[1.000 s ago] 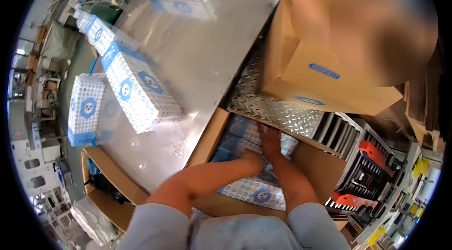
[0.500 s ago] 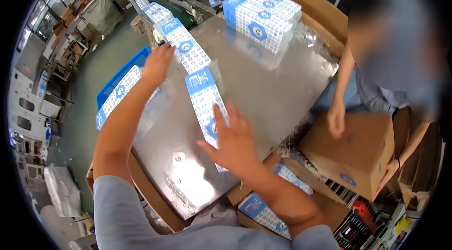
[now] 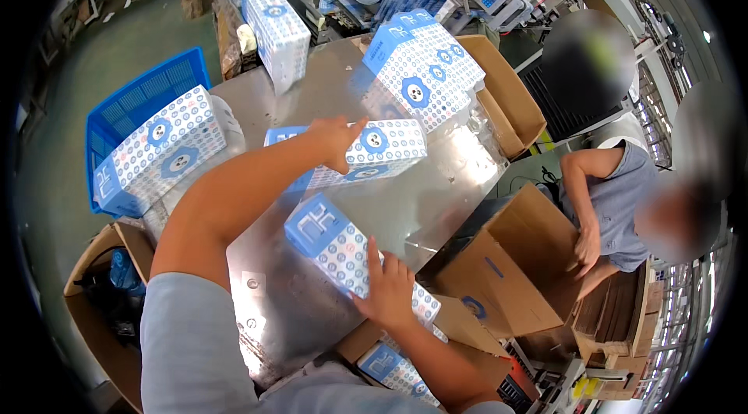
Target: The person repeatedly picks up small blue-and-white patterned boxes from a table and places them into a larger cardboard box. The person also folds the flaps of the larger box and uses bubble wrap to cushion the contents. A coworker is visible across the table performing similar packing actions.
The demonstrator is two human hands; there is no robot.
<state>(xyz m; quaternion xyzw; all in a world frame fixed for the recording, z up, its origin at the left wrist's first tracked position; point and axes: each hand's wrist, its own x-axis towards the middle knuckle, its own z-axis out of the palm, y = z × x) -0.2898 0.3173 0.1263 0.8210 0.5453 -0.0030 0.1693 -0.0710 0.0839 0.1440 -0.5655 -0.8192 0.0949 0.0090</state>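
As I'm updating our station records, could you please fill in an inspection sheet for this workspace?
Surface: shiny metal table, bearing packs.
Packages: farther patterned pack and nearer patterned pack at the hands; pack group toward the far edge.
Clutter: open left carton with dark and blue contents.
Hands: left hand on the farther patterned pack, right hand on the nearer one; firmness of grip unclear.
Cables: apparently a dark cord near the co-worker.
Surroundings: co-worker at a brown carton; blue basket at left.
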